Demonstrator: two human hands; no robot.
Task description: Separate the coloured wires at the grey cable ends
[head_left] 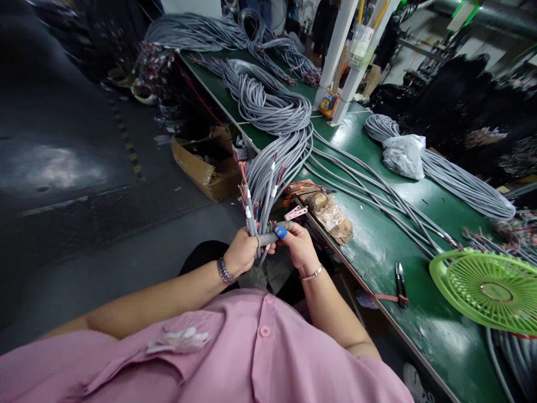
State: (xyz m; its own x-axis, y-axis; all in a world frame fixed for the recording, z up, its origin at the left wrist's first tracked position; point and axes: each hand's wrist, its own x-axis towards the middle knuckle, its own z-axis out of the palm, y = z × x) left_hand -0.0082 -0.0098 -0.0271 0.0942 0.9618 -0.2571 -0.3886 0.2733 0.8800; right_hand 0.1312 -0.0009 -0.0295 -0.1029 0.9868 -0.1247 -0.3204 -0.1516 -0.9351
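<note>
Grey cables [251, 225] clamped in left hand [241, 252] and right hand [301, 247], held close together, forearms [168, 296] converging forward

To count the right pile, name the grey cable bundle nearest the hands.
The big coiled bundle, hanging down behind the upright wire ends; the others, like the right-hand coil under the plastic bag, lie farther off.

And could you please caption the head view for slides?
Both hands hold grey cables, coloured wires exposed, beside a green table.
</note>
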